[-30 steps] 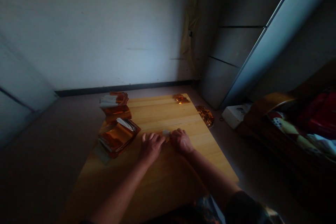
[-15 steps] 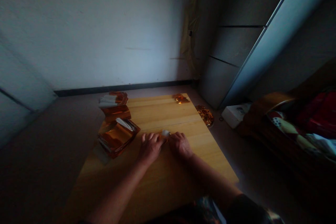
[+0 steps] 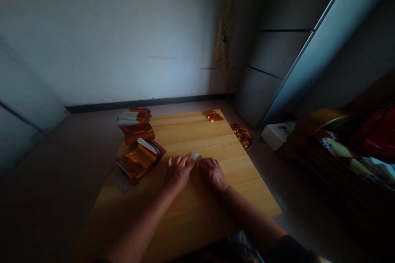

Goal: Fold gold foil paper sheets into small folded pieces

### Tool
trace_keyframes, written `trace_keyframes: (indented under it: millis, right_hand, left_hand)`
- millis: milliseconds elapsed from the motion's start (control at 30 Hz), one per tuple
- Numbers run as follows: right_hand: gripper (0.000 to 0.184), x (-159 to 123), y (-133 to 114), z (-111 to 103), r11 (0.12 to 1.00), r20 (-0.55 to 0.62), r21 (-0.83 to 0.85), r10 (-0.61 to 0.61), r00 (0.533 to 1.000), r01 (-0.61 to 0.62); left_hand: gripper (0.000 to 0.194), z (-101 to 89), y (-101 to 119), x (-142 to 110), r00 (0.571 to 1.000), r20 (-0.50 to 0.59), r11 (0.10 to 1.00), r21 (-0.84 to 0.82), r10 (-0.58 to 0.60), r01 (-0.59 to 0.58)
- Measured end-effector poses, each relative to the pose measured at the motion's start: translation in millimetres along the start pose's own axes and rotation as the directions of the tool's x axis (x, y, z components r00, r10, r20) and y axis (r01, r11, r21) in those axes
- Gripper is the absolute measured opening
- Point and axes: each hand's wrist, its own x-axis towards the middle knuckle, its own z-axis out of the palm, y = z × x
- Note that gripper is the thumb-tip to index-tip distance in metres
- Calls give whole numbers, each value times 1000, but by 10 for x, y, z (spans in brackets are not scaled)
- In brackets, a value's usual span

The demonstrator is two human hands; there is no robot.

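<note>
Together, left hand [image 3: 178, 174] and right hand [image 3: 212, 174] flank small foil packet [image 3: 195, 156] on wooden table [image 3: 197, 209]; grip on it cannot be told. Packet likely light, soft, easily creased; best taken by edges.

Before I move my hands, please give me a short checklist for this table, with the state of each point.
Left hand has a firm grip on the small white piece: cannot tell, too small and dim.
Right hand close beside that piece: ok.
Orange foil stacks apart from both hands: ok.
Gold foil heap on the wooden table: not ok, it lies off the table, beside the right edge.
Light on the hands: not ok, the room is dim.
</note>
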Motion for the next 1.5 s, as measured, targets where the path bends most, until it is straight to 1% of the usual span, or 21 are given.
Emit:
trace_keyframes:
  millis: [100,300,433,533,633,700,833,967,1100,1333,1500]
  right_hand:
    - [27,-21,-16,-7,999,-18,29,-21,1000,22]
    - [20,-11,-32,-13,1000,-19,21,-21,1000,21]
    - [12,41,1,-33,1000,2,-10,-19,1000,19]
    - [9,93,46,-33,999,23,-47,-27,999,28]
    - [10,137,81,-6,998,23,-56,-12,1000,14]
    - [11,156,95,20,998,19,-54,-26,999,27]
    - [16,168,118,60,992,35,-46,-113,993,115]
    - [18,157,141,53,981,46,-52,-184,982,186]
    - [18,141,156,52,975,54,-67,-208,977,212]
    - [21,129,187,114,967,63,-55,-246,967,249]
    - [23,141,169,71,966,63,-64,-247,967,251]
  left_hand:
    - [32,-11,4,-1,1000,10,1000,-7,-5,5]
    - [31,14,-1,-5,1000,-4,1000,-16,-6,6]
    - [31,26,-14,5,1000,3,1000,4,-2,2]
    - [30,22,-17,18,1000,15,1000,2,5,-5]
    - [29,6,-2,29,1000,14,1000,-8,0,0]
    - [30,-13,17,35,1000,17,1000,-6,-5,5]
    - [31,-51,51,39,999,37,1000,3,-8,8]
    - [29,-58,57,36,999,39,1000,17,-12,11]
    - [28,-35,50,33,999,31,1000,8,-14,14]
    - [29,13,33,19,1000,18,1000,25,-7,7]
    - [29,15,35,14,1000,20,1000,0,-10,10]
